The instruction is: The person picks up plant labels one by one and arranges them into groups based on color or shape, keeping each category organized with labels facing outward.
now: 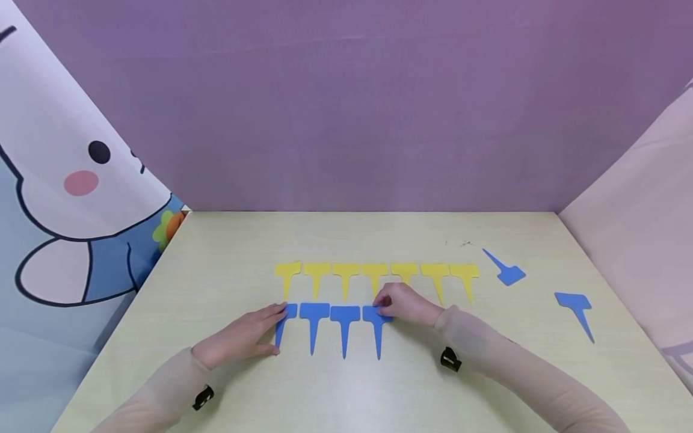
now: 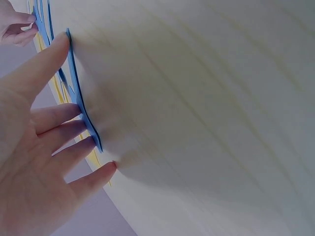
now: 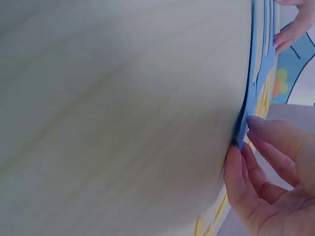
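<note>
Several blue T-shaped plant labels lie side by side on the table, stems toward the near edge. My left hand (image 1: 240, 337) rests at the left end of this row, its fingers extended along the edge of the leftmost blue plant label (image 1: 280, 332). In the left wrist view, the thumb touches that label's stem tip and fingertips touch its head. At the row's right end, my right hand (image 1: 408, 304) pinches the head of the rightmost blue plant label (image 1: 377, 338). Between the hands lie two more blue labels, one (image 1: 314, 313) left of the other (image 1: 344, 315).
Behind the blue row runs a row of yellow plant labels (image 1: 345, 269), partly hidden by the right hand. Two loose blue labels lie to the right, one farther back (image 1: 511, 275) and one nearer (image 1: 575, 302). A purple backdrop (image 1: 368, 120) stands behind the table (image 1: 227, 240).
</note>
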`<state>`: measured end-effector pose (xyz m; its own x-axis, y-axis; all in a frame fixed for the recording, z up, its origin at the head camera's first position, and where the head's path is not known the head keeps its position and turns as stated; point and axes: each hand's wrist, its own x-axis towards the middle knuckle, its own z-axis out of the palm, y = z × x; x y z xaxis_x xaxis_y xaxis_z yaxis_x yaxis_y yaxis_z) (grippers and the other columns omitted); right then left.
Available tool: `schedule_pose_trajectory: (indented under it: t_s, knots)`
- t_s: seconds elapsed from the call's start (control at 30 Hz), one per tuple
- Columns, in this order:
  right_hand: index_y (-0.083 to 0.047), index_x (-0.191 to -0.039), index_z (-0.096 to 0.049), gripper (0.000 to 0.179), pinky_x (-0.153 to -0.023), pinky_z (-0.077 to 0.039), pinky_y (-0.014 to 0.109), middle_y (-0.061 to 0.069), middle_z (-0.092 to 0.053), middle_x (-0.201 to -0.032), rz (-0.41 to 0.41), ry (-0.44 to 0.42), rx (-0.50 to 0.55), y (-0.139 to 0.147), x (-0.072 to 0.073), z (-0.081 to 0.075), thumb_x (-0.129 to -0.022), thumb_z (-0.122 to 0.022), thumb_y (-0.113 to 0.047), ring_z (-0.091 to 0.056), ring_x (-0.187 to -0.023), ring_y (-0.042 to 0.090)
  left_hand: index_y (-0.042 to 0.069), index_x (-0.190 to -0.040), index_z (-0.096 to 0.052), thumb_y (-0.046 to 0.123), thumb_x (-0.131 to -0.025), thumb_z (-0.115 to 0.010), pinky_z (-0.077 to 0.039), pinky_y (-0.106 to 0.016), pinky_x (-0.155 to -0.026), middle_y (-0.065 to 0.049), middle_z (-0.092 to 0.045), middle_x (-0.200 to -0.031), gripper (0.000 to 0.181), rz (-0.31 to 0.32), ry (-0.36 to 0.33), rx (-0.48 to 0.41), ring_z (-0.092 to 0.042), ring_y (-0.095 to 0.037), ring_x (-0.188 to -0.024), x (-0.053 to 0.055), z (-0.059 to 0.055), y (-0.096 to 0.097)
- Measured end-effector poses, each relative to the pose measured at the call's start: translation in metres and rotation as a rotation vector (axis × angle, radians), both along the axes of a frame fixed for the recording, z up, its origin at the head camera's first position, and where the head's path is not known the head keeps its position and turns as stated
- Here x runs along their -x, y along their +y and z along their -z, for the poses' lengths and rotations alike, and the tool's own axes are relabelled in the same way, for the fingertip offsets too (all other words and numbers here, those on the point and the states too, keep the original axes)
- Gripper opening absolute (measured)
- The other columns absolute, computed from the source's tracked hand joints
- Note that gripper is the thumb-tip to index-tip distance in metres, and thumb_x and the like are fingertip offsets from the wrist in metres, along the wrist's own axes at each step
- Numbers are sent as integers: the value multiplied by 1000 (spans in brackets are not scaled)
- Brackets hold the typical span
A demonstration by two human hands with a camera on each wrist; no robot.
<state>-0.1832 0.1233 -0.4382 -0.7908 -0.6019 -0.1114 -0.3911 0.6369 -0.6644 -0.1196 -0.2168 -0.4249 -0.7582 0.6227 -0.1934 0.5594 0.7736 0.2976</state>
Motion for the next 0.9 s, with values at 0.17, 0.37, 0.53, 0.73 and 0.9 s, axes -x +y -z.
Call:
schedule_pose_trajectory:
  t_s: [0.17,0.37,0.53,0.73,0.9]
  knots:
    - [-6,-88,-67,12,-65,-47,21,-1,-60,-80,39,28,1,0,-2,-3,-78,-64,-2,-52,-72,9,-6,-131,-36,35,-78,-64,-31,-47,-98,-21,-31,-139,72,-7,-9,3,-31,-35,-125,0,0,0]
    - [-6,-91,-66,14,-63,-47,19,0,-61,-82,68,25,30,6,-2,-6,-79,-62,-1,-52,-72,9,-5,-132,-36,36,-79,-64,-31,-47,-99,-20,-30,-139,73,-17,-21,7,-30,-34,-126,0,0,0]
    - [-8,-94,-66,14,-66,-46,21,-1,-61,-86,73,-13,47,15,-1,-9,-81,-60,-4,-52,-75,9,-6,-131,-36,36,-79,-63,-31,-47,-99,-20,-30,-139,72,-10,-12,5,-29,-34,-126,0,1,0]
    - [-5,-94,-65,15,-66,-47,23,2,-62,-86,21,9,92,30,1,-14,-81,-59,-2,-53,-76,12,-6,-131,-36,36,-79,-64,-31,-47,-99,-20,-31,-139,72,0,-8,5,-30,-34,-126,0,1,0]
    - [-2,-97,-65,17,-68,-46,25,6,-62,-88,55,7,80,43,3,-19,-81,-59,0,-52,-77,14,-7,-130,-37,35,-79,-64,-31,-47,-98,-21,-31,-138,72,11,0,7,-30,-35,-125,0,1,-1]
